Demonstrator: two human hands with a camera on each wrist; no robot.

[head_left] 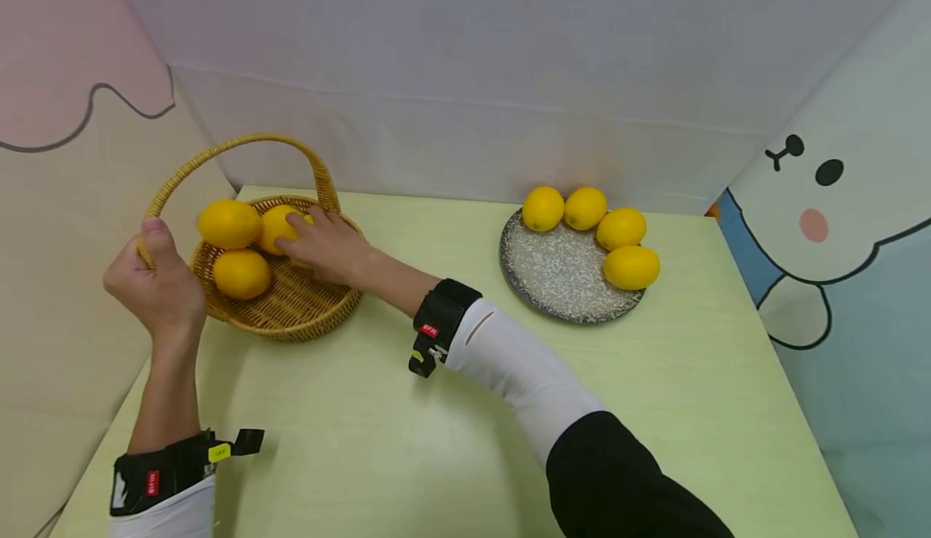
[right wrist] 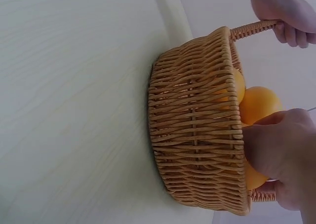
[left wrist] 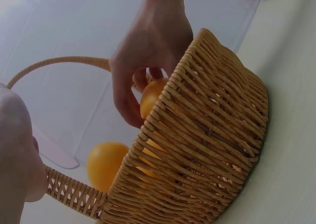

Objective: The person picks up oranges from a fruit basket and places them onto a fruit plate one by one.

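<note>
A wicker basket with an arched handle stands at the table's left. My left hand grips the handle's left side, thumb on top. Inside the basket, my right hand has its fingers curled around a lemon, which the hand mostly hides in the head view. Other lemons lie to the left of that hand: one upper left, a lower one, and one beside the fingertips. The right wrist view shows the right hand reaching over the basket's rim.
A speckled grey plate with a dark rim sits right of the basket. Several lemons rest along its back and right edge. A pale wall covering rises behind the light green table; printed cloth hangs at both sides.
</note>
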